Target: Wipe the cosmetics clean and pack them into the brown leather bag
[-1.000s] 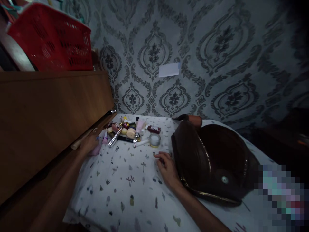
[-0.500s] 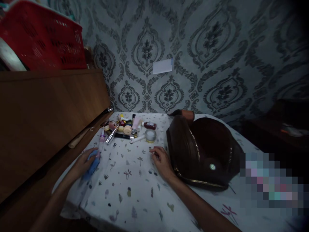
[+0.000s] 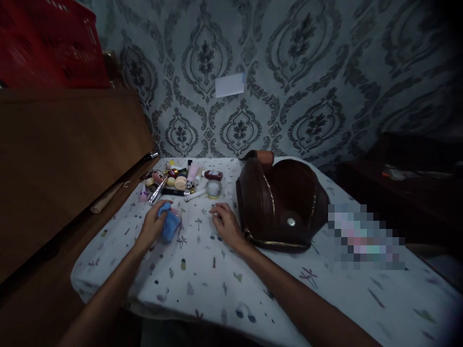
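My left hand point(image 3: 154, 224) is closed on a crumpled blue cloth point(image 3: 169, 225) above the patterned white tablecloth point(image 3: 198, 270). A small pinkish item point(image 3: 176, 213) shows at the cloth's edge; I cannot make out what it is. My right hand point(image 3: 226, 224) rests on the tablecloth with loosely bent fingers apart and nothing in them. Right beside it stands an unzipped dark brown leather bag point(image 3: 256, 207). Beyond my hands lie a round clear jar point(image 3: 213, 188), a white tube point(image 3: 196, 194), a dark red bottle point(image 3: 212, 175) and a pink squeeze tube point(image 3: 193, 174).
Several more cosmetics crowd the back left, among them a silver cone-shaped tube point(image 3: 157, 190) and a black stick point(image 3: 173, 192). A wooden cabinet point(image 3: 72, 144) with a red basket point(image 3: 75, 48) on top borders the left. Patterned wallpaper point(image 3: 238, 130) covers the wall behind.
My left hand has moved right with the blue cloth, from the table's left edge towards the middle. My right hand stays beside the bag. The camera view has shifted.
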Available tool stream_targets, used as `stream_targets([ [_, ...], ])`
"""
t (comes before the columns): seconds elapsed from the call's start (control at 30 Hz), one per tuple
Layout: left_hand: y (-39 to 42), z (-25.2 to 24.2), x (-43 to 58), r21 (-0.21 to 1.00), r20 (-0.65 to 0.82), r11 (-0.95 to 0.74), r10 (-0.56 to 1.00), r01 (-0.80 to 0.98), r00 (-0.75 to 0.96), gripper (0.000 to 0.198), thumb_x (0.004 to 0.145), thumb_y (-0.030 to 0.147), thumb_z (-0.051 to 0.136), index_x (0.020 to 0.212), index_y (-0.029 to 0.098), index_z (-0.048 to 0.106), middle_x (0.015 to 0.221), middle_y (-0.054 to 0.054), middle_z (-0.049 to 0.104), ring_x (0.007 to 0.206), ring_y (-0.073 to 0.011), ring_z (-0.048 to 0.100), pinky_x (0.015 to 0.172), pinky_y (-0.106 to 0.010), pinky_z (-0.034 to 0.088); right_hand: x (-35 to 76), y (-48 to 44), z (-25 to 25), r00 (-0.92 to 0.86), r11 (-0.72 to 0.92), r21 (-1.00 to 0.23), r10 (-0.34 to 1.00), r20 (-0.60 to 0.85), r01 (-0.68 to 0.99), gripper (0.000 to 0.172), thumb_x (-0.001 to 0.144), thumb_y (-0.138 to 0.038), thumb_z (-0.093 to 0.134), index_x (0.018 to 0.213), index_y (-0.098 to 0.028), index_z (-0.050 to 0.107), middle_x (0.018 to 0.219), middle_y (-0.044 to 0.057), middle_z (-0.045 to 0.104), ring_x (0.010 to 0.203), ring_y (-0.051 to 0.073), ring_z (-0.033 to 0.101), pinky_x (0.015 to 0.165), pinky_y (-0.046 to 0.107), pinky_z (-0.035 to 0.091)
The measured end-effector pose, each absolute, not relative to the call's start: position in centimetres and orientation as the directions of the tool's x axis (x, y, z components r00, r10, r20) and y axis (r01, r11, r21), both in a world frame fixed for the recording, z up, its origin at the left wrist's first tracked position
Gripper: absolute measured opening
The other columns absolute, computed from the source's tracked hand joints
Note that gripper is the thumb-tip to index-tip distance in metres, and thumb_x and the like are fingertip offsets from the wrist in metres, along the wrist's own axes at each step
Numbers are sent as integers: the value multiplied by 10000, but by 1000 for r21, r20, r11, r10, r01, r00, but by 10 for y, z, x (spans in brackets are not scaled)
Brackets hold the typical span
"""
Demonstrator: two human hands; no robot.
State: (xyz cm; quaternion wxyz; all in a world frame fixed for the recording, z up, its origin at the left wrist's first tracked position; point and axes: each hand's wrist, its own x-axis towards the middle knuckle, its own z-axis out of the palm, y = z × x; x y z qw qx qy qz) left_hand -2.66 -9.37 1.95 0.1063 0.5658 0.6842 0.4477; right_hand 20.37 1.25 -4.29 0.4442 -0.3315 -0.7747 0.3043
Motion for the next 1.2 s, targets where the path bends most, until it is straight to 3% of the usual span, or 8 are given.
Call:
stream_targets([
  [0.17,-76,13,-42,706,251,81,901,704,-355,388,791,351,485,1070,159,673,1024,-80,710,997,-278,627,945,-418,463,204,1,-32,-511,673,-719,686,519,173,222,841,-125,516,997,-178,664,1159,106,564,941,193,603,855,348,504],
  [0.37,-80,16,-19,738,241,13,929,675,-282,388,779,383,514,1069,179,671,955,-42,710,873,-235,630,821,-344,490,202,-7,-26,-635,731,-675,570,522,102,350,849,-196,615,1198,-193,604,1219,121,570,1115,233,573,921,376,499],
  [0.53,-73,16,14,910,173,-47,946,412,-274,360,694,384,610,974,169,681,891,-38,699,835,-228,625,762,-323,492,203,-9,-23,-692,739,-669,524,496,80,573,788,-364,765,1293,-195,554,1224,115,582,1148,253,564,992,401,469],
  [0.67,-59,7,31,947,132,-43,956,319,-262,418,683,415,627,1016,165,666,861,-35,698,781,-214,640,708,-310,503,206,-9,-22,-711,729,-680,522,471,86,703,736,-352,810,1347,-161,520,1206,124,592,1112,256,581,970,398,476],
  [0.8,-51,-1,25,964,101,-15,945,265,-311,514,725,471,575,1119,143,607,848,-43,694,732,-199,645,676,-306,512,207,-8,-23,-680,691,-720,559,475,65,667,698,-336,835,1279,-131,578,1154,123,634,1065,254,610,944,392,478],
  [0.93,-60,-1,-4,949,118,8,918,314,-379,475,686,449,626,1047,142,638,803,-21,674,728,-193,617,669,-291,495,209,-9,-23,-660,641,-766,597,456,51,538,694,-314,831,1175,-170,635,1133,89,661,1042,235,627,942,374,473],
  [1.1,-80,0,-48,881,174,46,894,472,-412,439,695,455,623,1014,158,671,835,-12,669,820,-214,614,753,-303,493,213,-8,-24,-681,588,-803,629,376,99,815,672,-360,843,1383,-187,483,1296,123,592,1181,267,568,1021,415,435],
  [1.2,-85,2,-55,823,213,86,870,562,-445,488,737,452,573,1116,152,629,909,-31,668,866,-228,623,788,-323,500,214,-6,-26,-705,621,-770,611,360,146,859,603,-390,881,1348,-164,517,1332,152,544,1266,306,497,1068,458,404],
])
